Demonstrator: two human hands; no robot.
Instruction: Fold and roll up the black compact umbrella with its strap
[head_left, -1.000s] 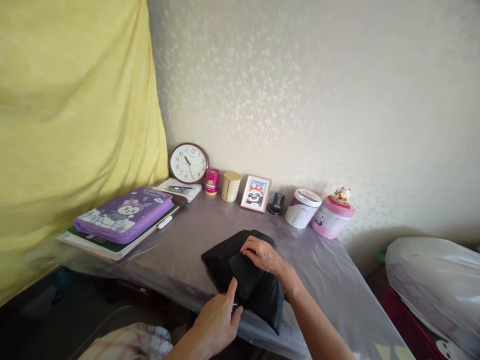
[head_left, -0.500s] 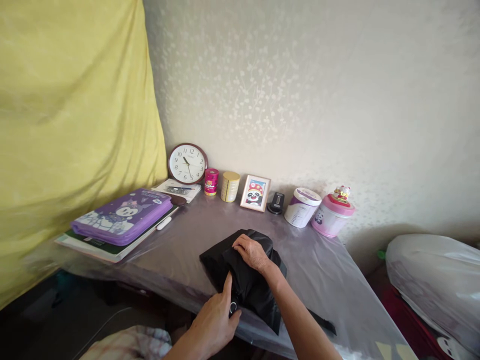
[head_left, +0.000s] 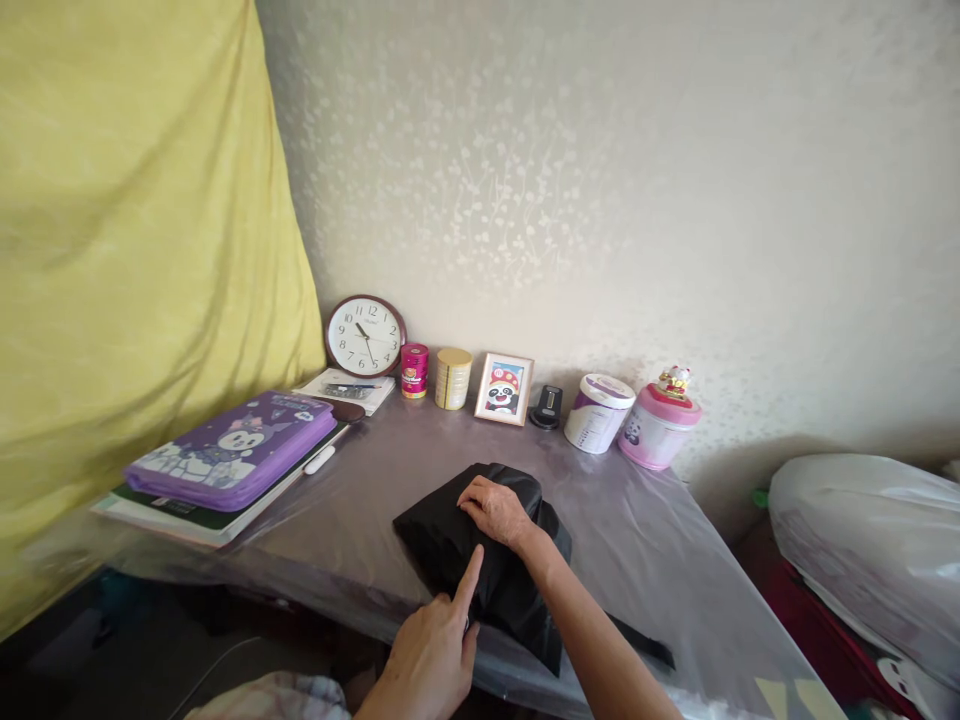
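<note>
A black umbrella point(head_left: 442, 520), collapsed with its fabric panels loose and bunched, lies at the front edge of the table. My left hand point(head_left: 439, 640) is wrapped round its handle end, which is mostly hidden, and the index finger stretches up over the fabric. On top of the canopy, my right hand point(head_left: 496, 508) has its fingers curled and pinching the cloth. A black strap point(head_left: 641, 643) trails out to the right beyond my right forearm.
A purple zip case point(head_left: 232, 450) lies on books at the left. Along the wall stand a clock point(head_left: 365, 337), a pink can point(head_left: 414, 371), a yellow-lidded can point(head_left: 453, 379), a picture frame point(head_left: 504, 389), a black device point(head_left: 547, 407), a white tub point(head_left: 598, 414) and a pink-lidded tub point(head_left: 659, 426).
My left index finger has moved slightly up and right across the fabric, and my right fingers have shifted a little on the cloth. The view has tilted slightly.
</note>
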